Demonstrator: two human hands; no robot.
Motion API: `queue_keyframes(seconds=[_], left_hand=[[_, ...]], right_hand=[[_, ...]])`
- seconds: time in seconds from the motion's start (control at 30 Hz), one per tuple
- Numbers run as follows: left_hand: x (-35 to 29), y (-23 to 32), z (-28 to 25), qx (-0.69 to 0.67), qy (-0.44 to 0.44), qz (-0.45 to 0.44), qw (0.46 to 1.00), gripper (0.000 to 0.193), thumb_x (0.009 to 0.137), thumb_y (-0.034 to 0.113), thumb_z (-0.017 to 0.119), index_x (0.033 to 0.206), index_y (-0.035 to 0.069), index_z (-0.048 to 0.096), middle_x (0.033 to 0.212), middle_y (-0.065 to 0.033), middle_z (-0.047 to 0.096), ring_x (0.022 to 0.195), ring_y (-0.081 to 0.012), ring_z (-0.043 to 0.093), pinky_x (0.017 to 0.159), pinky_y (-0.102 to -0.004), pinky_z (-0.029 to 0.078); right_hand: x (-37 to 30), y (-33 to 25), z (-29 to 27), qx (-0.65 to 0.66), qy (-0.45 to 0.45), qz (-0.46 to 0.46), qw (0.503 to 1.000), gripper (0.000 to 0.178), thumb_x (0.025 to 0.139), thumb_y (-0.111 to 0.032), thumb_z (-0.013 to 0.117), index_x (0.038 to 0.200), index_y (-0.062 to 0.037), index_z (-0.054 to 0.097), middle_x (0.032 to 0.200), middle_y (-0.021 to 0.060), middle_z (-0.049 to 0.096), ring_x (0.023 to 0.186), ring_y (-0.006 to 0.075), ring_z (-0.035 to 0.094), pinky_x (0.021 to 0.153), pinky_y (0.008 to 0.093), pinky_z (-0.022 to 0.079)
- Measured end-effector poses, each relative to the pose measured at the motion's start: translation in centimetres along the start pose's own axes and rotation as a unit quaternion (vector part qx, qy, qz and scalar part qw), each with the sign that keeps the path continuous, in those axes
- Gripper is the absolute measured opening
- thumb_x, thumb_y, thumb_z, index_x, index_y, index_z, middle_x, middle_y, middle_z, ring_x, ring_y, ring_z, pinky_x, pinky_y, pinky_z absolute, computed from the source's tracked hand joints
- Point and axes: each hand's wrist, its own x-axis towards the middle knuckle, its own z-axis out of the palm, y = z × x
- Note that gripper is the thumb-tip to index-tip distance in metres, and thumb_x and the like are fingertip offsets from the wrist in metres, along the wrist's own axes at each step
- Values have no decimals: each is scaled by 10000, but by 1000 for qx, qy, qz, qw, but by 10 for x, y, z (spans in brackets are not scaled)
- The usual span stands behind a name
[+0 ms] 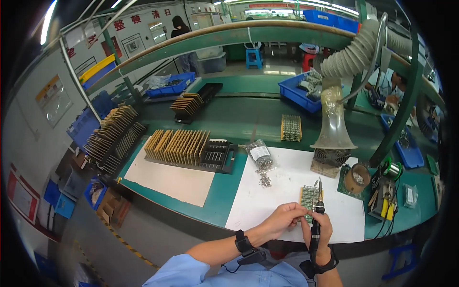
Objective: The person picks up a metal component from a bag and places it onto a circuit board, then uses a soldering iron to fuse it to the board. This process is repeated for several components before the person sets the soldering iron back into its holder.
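On the white sheet [253, 205] in front of me lies a small green-and-tan circuit board panel [306, 193]. My right hand [324, 228] is wrapped around a soldering iron [319, 209] with a black handle, its metal tip pointing away from me over the board's right side. My left hand [287, 217] is closed in a pinch at the board's near edge, close to the iron. What those fingertips hold is too small to make out. Beyond the board, a clear bag [260, 153] spills small metal parts [264, 179] onto the sheet.
A fume extractor hood [333, 119] stands behind the sheet. To its right are a round pot [357, 177], a solder spool [392, 169] and yellow-handled pliers [387, 209]. Another panel [291, 128] lies farther back. Racks of boards [177, 147] stand left; a person works at far right.
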Motion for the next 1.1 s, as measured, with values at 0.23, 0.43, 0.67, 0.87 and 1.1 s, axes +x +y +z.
queue_keyframes(seconds=[0.23, 0.43, 0.67, 0.87, 1.1], left_hand=[[-15, 0, -4, 2, -7, 16, 1000, 118, 938, 154, 591, 955, 45, 634, 793, 3, 594, 649, -46, 455, 575, -190, 372], [-13, 0, 0, 168, -17, 108, 980, 108, 917, 111, 627, 960, 14, 647, 894, -40, 660, 791, -51, 564, 688, -211, 458], [-23, 12, 7, 351, -4, 279, 894, 117, 908, 98, 630, 955, -4, 661, 872, -25, 645, 785, -68, 560, 711, -227, 464], [-20, 8, 4, 357, -33, 250, 899, 66, 911, 17, 599, 964, -20, 609, 952, -49, 609, 886, -88, 556, 783, -239, 454], [-12, 12, 9, 260, 10, 159, 952, 88, 892, 75, 634, 928, -5, 632, 858, -28, 609, 746, -78, 516, 684, -233, 440]], right_hand=[[2, -15, -4, 6, -34, 7, 999, 397, 743, 61, 733, 1062, -43, 520, 821, 143, 639, 699, 261, 636, 619, 321, 503], [-6, -26, -5, 30, 48, 108, 993, 318, 778, 26, 730, 1035, -50, 558, 827, 127, 655, 674, 243, 657, 604, 315, 520], [3, -38, -2, 82, 66, 210, 972, 296, 808, -12, 731, 1050, -29, 561, 845, 105, 675, 712, 168, 667, 635, 258, 516], [-4, -40, -5, 116, 93, 240, 959, 294, 803, -10, 737, 1043, -31, 569, 871, 110, 686, 709, 156, 670, 628, 254, 518], [-5, -25, -9, 66, 41, 209, 975, 293, 776, 26, 747, 1015, -13, 582, 898, 130, 700, 720, 162, 681, 634, 247, 529]])
